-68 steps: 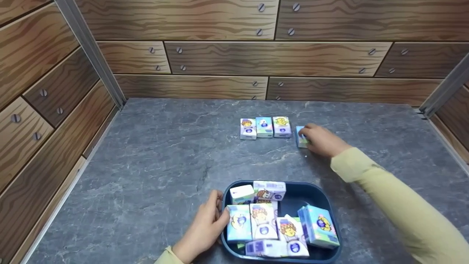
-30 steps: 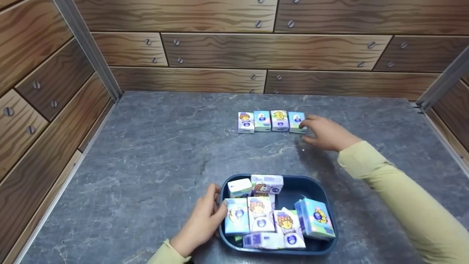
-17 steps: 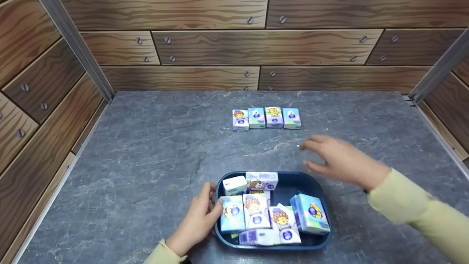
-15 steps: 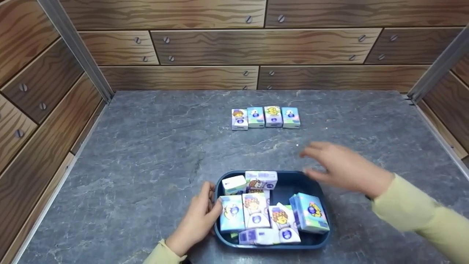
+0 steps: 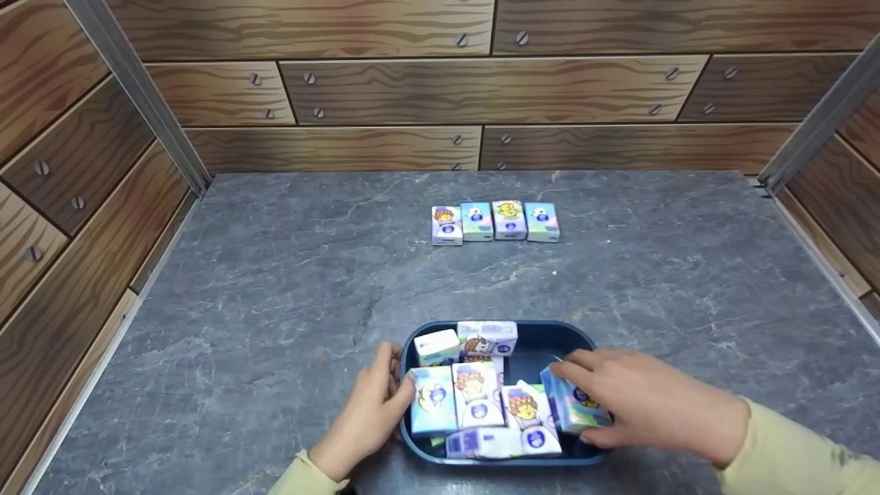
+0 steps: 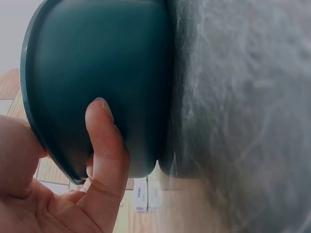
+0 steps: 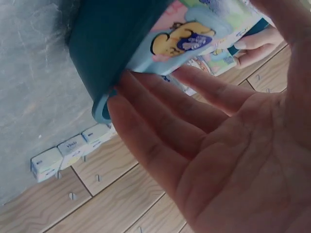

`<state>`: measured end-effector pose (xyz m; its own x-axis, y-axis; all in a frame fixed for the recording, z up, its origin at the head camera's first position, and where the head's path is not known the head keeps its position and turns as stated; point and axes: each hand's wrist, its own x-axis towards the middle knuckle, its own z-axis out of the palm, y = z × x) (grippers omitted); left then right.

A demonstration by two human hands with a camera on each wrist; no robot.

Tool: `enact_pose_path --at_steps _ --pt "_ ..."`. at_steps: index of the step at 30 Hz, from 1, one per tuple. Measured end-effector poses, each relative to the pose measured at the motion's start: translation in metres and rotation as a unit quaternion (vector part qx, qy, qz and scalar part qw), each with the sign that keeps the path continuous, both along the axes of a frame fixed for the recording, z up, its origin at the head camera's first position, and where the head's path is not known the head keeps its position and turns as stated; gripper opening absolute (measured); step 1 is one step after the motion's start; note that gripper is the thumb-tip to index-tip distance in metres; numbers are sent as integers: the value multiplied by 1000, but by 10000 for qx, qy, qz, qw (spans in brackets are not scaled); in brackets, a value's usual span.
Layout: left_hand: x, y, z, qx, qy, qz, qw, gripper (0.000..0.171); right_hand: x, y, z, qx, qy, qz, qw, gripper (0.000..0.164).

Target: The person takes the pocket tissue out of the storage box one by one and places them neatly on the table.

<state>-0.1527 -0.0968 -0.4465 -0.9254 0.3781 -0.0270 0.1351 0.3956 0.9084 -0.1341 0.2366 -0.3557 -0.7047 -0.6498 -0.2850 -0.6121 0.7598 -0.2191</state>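
Note:
A dark blue plastic tub (image 5: 536, 462) holds several small tissue packs (image 5: 480, 395) printed with cartoon figures. My left hand (image 5: 368, 412) grips the tub's left side, thumb at the rim and fingers against the outer wall (image 6: 131, 58). At the tub's right end, my right hand (image 5: 653, 405) spans a blue tissue pack (image 5: 574, 405), fingers at its far side and thumb at its near side. The right wrist view shows those fingers (image 7: 155, 116) fairly straight beside the pack's printed face (image 7: 182, 41), with the palm away from it.
Farther back on the grey marbled table (image 5: 289, 289), a row of tissue packs (image 5: 509, 220) lies side by side, purple and blue alternating. Wood-patterned walls (image 5: 385, 89) with grey metal corner posts (image 5: 137, 96) enclose the table at the back and sides.
The right hand has set a blue tissue pack at the row's right end, let go, and come back to the blue pack in the tub. The left hand has kept its hold.

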Motion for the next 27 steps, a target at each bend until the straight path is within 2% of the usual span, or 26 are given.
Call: enact_pose_path --at_steps 15,21,24,27 --pt "0 0 -1 -157 255 60 9995 23 -3 -1 -1 -48 -118 -22 9999 66" --pt "0 0 -1 -87 254 16 9996 22 -4 -2 5 -84 -164 35 9998 67" --pt "0 0 -1 -110 307 24 9995 22 -2 -3 14 -158 -22 85 9998 69" --pt "0 -1 -1 -104 327 35 9994 23 -1 -3 27 -303 502 161 9981 71"
